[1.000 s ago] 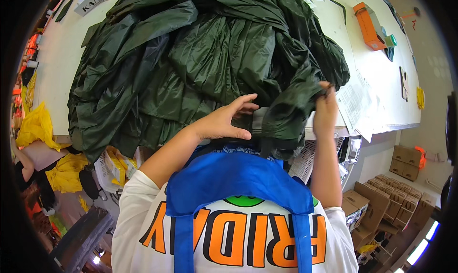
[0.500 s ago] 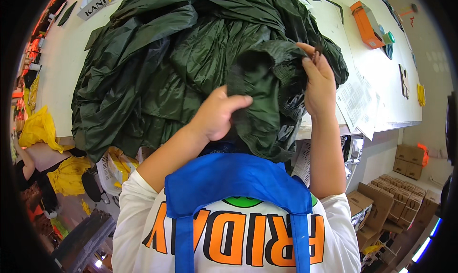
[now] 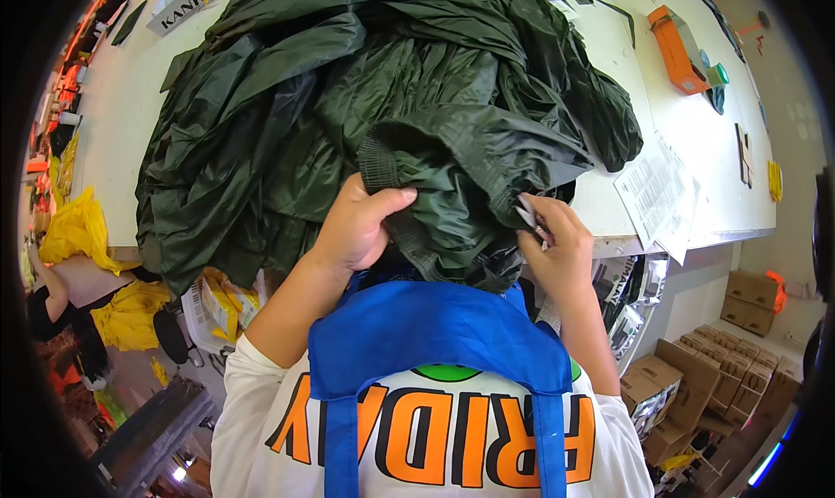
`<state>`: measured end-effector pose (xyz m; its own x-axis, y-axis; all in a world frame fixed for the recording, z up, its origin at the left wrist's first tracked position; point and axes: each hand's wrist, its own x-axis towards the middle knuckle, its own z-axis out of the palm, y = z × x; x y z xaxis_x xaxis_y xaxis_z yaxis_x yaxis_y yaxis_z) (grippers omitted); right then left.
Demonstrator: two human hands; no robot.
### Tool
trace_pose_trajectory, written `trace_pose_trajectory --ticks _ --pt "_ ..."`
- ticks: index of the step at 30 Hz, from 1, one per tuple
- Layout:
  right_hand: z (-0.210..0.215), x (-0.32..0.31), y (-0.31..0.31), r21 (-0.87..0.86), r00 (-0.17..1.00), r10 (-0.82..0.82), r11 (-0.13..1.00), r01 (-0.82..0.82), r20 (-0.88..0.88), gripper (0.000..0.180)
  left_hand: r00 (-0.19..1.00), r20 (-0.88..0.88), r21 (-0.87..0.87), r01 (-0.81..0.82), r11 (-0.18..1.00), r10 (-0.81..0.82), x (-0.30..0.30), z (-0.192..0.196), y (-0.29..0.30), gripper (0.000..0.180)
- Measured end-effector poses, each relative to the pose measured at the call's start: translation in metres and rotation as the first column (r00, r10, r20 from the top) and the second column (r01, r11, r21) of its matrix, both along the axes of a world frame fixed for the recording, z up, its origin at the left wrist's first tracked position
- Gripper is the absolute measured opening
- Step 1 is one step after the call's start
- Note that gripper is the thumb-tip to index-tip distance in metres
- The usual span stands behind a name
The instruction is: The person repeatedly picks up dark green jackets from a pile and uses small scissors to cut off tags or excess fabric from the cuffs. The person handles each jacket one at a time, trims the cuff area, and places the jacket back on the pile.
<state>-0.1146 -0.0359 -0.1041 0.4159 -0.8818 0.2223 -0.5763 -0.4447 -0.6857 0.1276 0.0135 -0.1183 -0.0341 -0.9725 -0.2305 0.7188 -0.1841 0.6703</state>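
Note:
A large heap of dark green, shiny fabric (image 3: 261,124) covers the middle of the worktable. At its near edge lies a garment piece (image 3: 461,211) of the same fabric, its gathered elastic opening spread toward me. My left hand (image 3: 355,228) grips the left side of this opening, thumb on top and fingers under the cloth. By the right side of the elastic, my right hand (image 3: 559,244) is closed around small pointed metal thread snips (image 3: 527,213). Their tips touch or nearly touch the gathered edge; most of the tool is hidden in my fingers.
Printed paper sheets (image 3: 657,189) overhang the table's right front edge. Farther right stand an orange box (image 3: 677,50) and a green tape roll (image 3: 717,74). A white-grey box (image 3: 187,2) sits far left. Yellow fabric (image 3: 74,233) hangs at left; cardboard boxes (image 3: 718,367) stand below right.
My right hand has come down and nearer to me, from the far side of the garment to the elastic's right edge. My left hand has shifted slightly left, and the opening is spread wider.

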Motion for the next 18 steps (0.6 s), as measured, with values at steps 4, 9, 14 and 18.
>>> trace_pose_trajectory --ticks 4,9,14,18 --pt "0.015 -0.017 -0.01 0.1 0.996 -0.035 0.995 0.027 0.083 0.022 0.961 0.272 -0.085 -0.021 0.996 0.043 0.008 0.001 -0.008 0.035" --pt "0.025 -0.045 -0.022 0.393 0.87 -0.103 0.913 -0.11 0.483 0.012 0.357 0.844 -0.453 0.074 0.889 0.4 0.013 0.019 -0.042 0.065" --pt "0.027 -0.064 -0.039 0.47 0.677 -0.16 0.828 -0.304 0.719 0.024 0.297 0.856 -0.511 0.371 0.775 0.422 0.025 0.054 -0.063 0.043" --pt "0.04 -0.056 -0.055 0.492 0.54 -0.257 0.797 -0.351 0.802 0.026 0.808 0.575 -0.399 0.413 0.819 -0.127 0.016 0.056 -0.061 0.02"
